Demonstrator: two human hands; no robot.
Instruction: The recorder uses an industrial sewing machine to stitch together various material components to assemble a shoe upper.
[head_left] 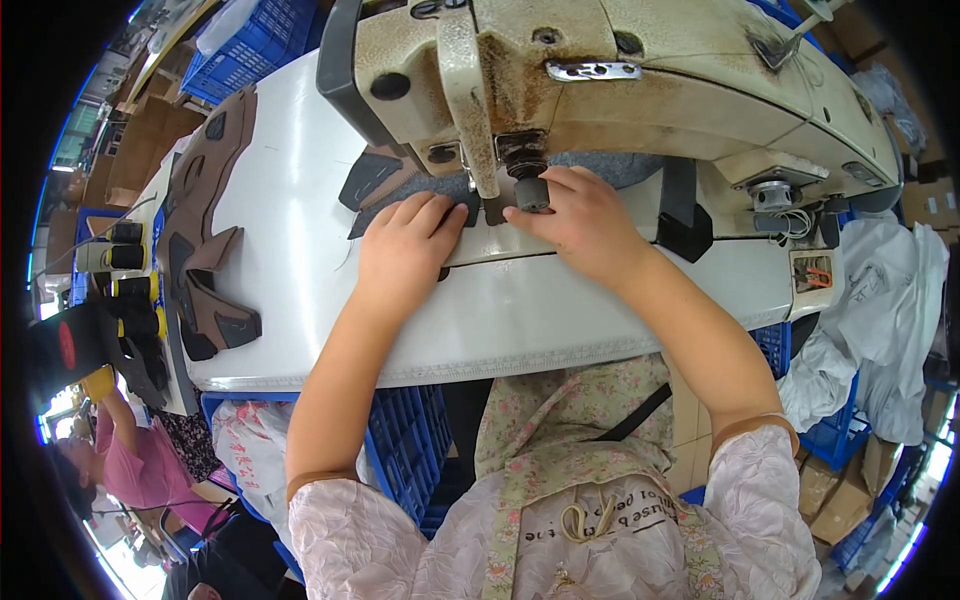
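A grey and black fabric piece [610, 170], cut like a shoe upper, lies under the head of a worn cream sewing machine [680, 90]. My left hand [405, 245] grips it left of the needle area, fingers bent over its dark edge. On the other side, my right hand [590, 220] is closed on the piece, its thumb pointing toward the presser foot [493, 210]. A dark grey cylinder [532, 194] on the machine stands between that thumb and the forefinger and hides part of the grip. The stitching point is partly covered.
Brown and black cut pieces [205, 215] lie in a pile on the white table [300, 270] at left. Thread cones [127, 245] stand beyond them. Blue crates [410, 440] are below the table edge. A person in pink [140, 460] sits at lower left; white bags [865, 310] hang right.
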